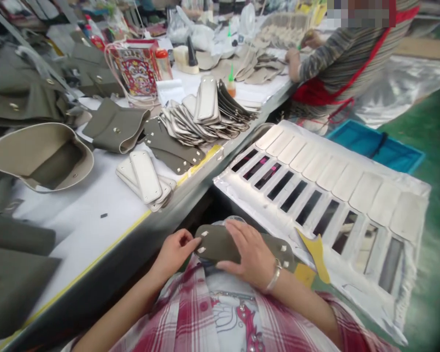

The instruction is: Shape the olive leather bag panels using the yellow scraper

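Down low, just over the checked shirt (205, 313), the green leather piece (214, 243) lies sideways, long way left to right. The left hand (174, 253) pinches its left end. The right hand (252, 255) grips its middle, fingers on top.

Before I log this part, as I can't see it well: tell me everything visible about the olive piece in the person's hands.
The olive piece is a flat oblong panel with rounded ends, matte olive-grey, like leather or an imitation. Small pale square tabs dot its edges at both ends. It is held roughly level, lengthwise left to right, just off the near edge of the table. The left hand pinches its left end. The right hand covers its middle, thumb at the near edge.
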Demonstrator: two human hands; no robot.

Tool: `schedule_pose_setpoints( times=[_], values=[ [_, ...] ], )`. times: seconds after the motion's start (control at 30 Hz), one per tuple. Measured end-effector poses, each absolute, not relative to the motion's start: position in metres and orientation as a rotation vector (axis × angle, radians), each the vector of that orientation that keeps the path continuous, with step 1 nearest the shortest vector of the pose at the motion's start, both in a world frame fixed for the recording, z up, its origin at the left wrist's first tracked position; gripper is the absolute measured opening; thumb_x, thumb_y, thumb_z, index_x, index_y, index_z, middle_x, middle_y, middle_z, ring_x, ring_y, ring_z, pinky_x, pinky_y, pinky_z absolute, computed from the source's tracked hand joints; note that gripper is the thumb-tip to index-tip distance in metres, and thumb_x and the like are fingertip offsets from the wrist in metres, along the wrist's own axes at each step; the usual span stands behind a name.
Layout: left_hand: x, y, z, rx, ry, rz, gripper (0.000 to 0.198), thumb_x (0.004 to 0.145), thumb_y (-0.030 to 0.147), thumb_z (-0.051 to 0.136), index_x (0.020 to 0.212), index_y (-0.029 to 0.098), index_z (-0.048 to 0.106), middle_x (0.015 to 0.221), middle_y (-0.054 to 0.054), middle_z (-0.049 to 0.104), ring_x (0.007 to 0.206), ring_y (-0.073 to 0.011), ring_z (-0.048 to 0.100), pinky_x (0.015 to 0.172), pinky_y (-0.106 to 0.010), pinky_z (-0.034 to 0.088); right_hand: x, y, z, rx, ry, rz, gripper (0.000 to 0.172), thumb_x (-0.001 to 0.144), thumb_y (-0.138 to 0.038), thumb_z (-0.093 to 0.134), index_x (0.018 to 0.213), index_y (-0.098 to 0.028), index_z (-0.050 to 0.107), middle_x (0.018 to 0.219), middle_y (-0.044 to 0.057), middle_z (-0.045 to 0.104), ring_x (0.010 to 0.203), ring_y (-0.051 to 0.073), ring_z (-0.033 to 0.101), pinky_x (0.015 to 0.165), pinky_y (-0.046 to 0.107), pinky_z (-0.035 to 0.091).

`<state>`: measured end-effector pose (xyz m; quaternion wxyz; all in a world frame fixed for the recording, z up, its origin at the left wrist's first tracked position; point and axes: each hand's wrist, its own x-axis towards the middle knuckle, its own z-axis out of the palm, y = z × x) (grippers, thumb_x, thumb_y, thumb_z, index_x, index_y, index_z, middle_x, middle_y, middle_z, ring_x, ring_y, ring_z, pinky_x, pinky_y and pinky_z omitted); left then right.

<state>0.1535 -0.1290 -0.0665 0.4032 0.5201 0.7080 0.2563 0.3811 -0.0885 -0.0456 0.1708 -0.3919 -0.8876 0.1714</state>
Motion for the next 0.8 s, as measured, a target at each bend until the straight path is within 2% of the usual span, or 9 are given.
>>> schedule_pose_setpoints(
  times=[0.1, 0.4, 0.8],
  values=[
    [0.155, -0.125, -0.073, 1.239, 1.749, 0.694, 0.037, 0.074, 0.05, 0.056, 0.062, 0.016, 0.053, 0.055, 0.003, 0.05, 0.054, -0.0112, 0.045, 0.051, -0.022, 0.034, 0.351, -0.079, -0.057, -1.073, -2.616, 0.548, 0.086, 0.064, -0.063, 0.06, 0.13, -0.01, 0.039, 0.132, 0.016, 0.042, 0.118, 0.029, 0.04, 0.1, 0.046, 0.032],
    [0.149, -0.114, -0.074, 1.17, 1.666, 0.752, 0.035, 0.071, 0.047, 0.057, 0.059, 0.015, 0.055, 0.053, 0.003, 0.05, 0.05, -0.0099, 0.041, 0.047, -0.022, 0.031, 0.344, -0.071, -0.074, -1.112, -2.669, 0.546, 0.075, 0.068, -0.057, 0.06, 0.125, -0.011, 0.045, 0.123, 0.015, 0.051, 0.113, 0.027, 0.045, 0.097, 0.043, 0.035],
    [0.142, -0.11, -0.07, 1.209, 1.608, 0.651, 0.028, 0.072, 0.041, 0.059, 0.06, 0.016, 0.057, 0.049, 0.005, 0.05, 0.045, -0.0082, 0.04, 0.046, -0.021, 0.031, 0.347, -0.067, -0.075, -1.028, -2.713, 0.596, 0.076, 0.07, -0.059, 0.057, 0.128, -0.013, 0.042, 0.124, 0.013, 0.049, 0.114, 0.027, 0.044, 0.098, 0.043, 0.034]
  ],
)
